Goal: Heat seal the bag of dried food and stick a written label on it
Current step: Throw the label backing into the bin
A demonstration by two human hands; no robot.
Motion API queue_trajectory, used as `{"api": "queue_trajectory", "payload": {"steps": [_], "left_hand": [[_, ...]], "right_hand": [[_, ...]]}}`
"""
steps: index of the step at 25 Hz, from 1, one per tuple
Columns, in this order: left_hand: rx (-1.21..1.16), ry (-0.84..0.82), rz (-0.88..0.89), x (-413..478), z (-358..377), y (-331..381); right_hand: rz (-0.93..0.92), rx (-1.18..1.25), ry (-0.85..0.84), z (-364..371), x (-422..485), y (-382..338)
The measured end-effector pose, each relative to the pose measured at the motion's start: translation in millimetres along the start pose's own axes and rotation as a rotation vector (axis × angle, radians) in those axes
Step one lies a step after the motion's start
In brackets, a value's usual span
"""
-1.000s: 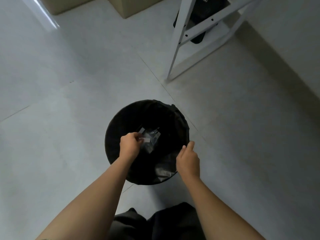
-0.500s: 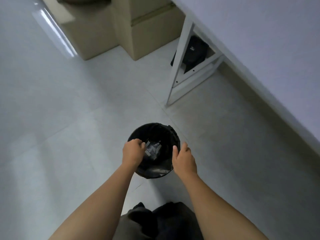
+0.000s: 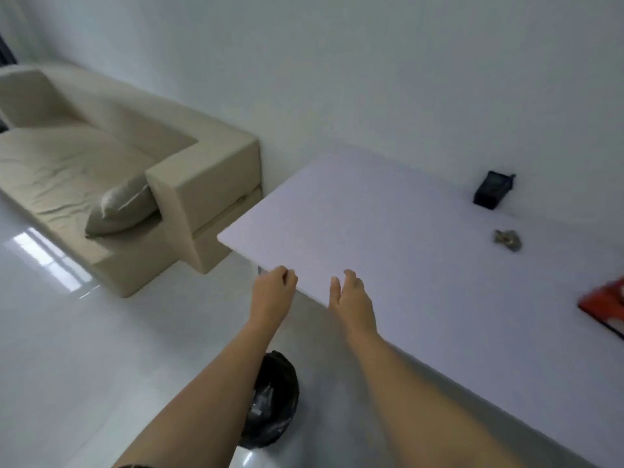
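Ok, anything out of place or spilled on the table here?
Nothing spilled. The white table holds a black device, a small crumpled item and a blurred red object cut off at the frame's edge.

I have just one camera, up on the person's head. It looks forward and down, close over both arms, across the white table (image 3: 388, 238) toward the sofa (image 3: 101, 170) and wall.

Sofa (image 3: 111, 170) left of table (image 3: 388, 238) (bin (image 3: 275, 400) below, on floor).
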State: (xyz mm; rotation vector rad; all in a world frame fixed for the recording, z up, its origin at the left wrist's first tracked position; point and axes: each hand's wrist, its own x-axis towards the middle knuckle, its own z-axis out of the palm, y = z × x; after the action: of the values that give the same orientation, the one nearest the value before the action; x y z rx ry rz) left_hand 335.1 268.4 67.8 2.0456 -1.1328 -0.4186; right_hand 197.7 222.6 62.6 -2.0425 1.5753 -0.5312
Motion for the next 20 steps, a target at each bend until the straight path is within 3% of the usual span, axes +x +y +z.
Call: {"api": "queue_trajectory", "payload": {"steps": [5, 12, 16, 20], "left_hand": [[-0.039, -0.125, 0.292, 4.9, 74.5, 127.9], [-0.079, -0.344, 0.575, -37.1, 254.4, 300.1], [-0.089, -0.468, 0.550, -60.2, 368.0, 379.4], [-0.137, -0.548, 0.339, -65.5, 447.7, 426.7]], "right_hand": [[0.134, -0.047, 0.287, -122.6, 14.3, 81.5], [0.399, -0.089, 0.609, -270.5, 11.7, 281.6], [0.579, -0.124, 0.684, -338.2, 11.9, 406.2], [0.739, -0.153, 0.631, -384.0, 1.3, 501.8]]}}
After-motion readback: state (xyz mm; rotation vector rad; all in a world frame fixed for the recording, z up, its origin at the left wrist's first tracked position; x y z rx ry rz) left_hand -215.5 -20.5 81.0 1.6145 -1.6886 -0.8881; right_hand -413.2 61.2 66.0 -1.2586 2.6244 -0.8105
